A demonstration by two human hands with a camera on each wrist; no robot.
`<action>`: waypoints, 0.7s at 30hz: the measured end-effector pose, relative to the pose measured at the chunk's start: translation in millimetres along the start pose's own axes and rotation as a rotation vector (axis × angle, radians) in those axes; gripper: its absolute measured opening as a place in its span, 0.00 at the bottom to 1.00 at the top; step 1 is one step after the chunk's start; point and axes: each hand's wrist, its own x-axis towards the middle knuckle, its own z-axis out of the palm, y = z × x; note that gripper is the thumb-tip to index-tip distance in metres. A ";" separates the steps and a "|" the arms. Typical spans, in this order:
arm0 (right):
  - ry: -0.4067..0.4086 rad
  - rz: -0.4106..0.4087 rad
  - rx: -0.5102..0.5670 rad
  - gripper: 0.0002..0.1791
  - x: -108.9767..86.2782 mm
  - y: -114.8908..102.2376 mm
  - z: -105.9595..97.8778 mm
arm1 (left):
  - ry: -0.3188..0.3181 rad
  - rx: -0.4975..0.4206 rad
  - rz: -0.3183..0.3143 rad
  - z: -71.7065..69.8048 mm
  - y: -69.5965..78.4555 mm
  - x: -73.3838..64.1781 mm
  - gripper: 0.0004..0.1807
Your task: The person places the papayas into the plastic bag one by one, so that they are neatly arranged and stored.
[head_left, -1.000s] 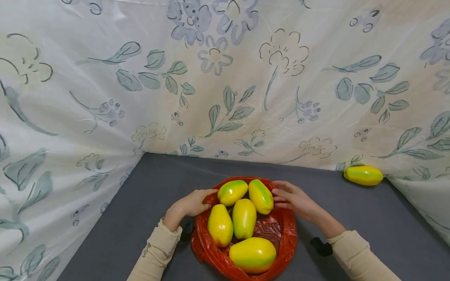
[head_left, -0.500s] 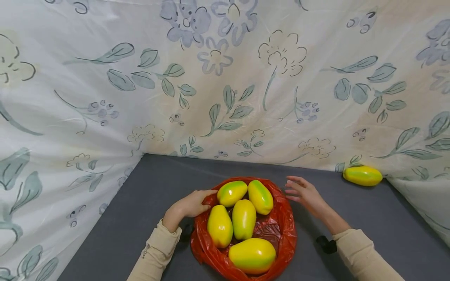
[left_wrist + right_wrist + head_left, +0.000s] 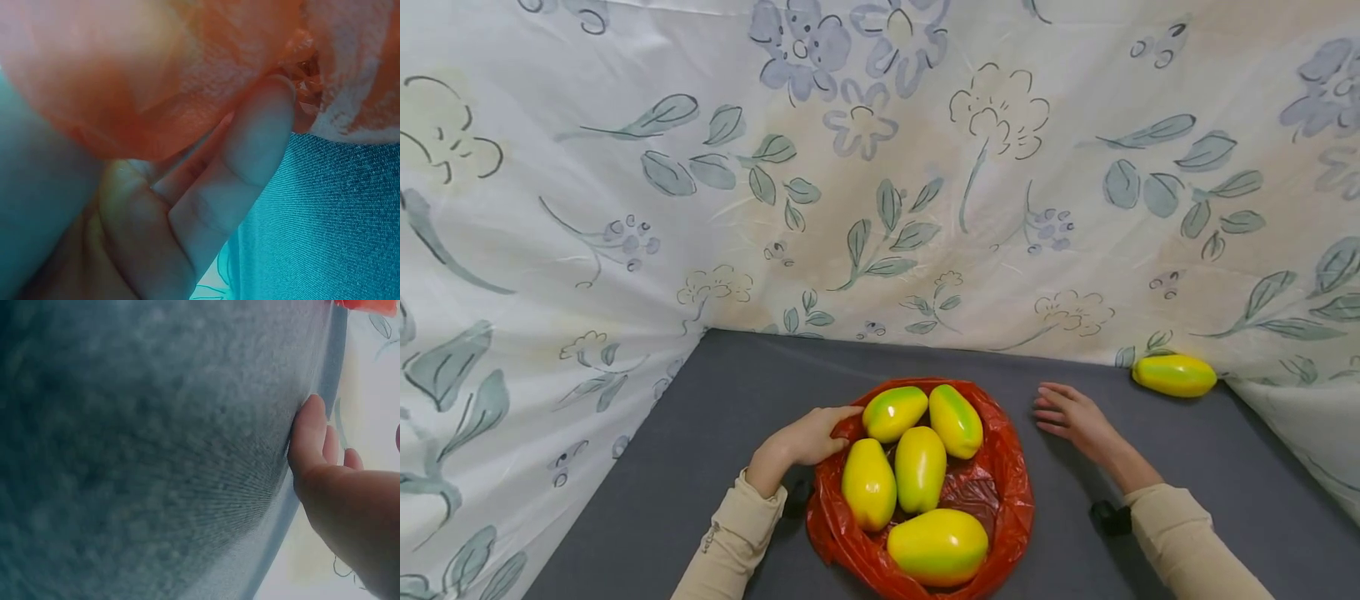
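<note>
A red plastic bag (image 3: 1017,500) stands wide-mouthed on the dark cloth, its rim rolled outward. Several glossy yellow-green fruits that look like papayas (image 3: 921,468) lie inside it. At the bag's upper left rim my left hand (image 3: 801,435) holds the plastic; the left wrist view has the orange-looking film against its fingers (image 3: 259,134). My right hand (image 3: 1078,423) is off to the bag's right, apart from it, fingers loosely extended and holding nothing. In the right wrist view this hand (image 3: 340,481) appears low over the cloth, with a corner of the bag (image 3: 375,305) at the top.
One more papaya (image 3: 1175,376) lies at the far right, close to the back curtain. Floral fabric (image 3: 880,183) walls off the back and both sides of the dark grey cloth surface (image 3: 752,375).
My right hand has come away from the bag's upper right rim and moved right, toward the lone papaya. The left hand, the bag and its fruits have stayed in place.
</note>
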 end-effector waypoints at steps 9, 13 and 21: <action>0.004 0.030 -0.008 0.40 1.0 -0.3 -3.6 | -0.001 0.005 0.008 0.3 -0.9 -1.3 0.28; 0.003 0.027 -0.011 0.39 1.2 0.3 -7.3 | -0.002 0.008 0.012 0.6 -1.0 -1.5 0.28; 0.019 0.042 -0.008 0.40 2.4 0.6 -17.0 | 0.001 0.001 0.025 -1.5 0.9 -1.0 0.28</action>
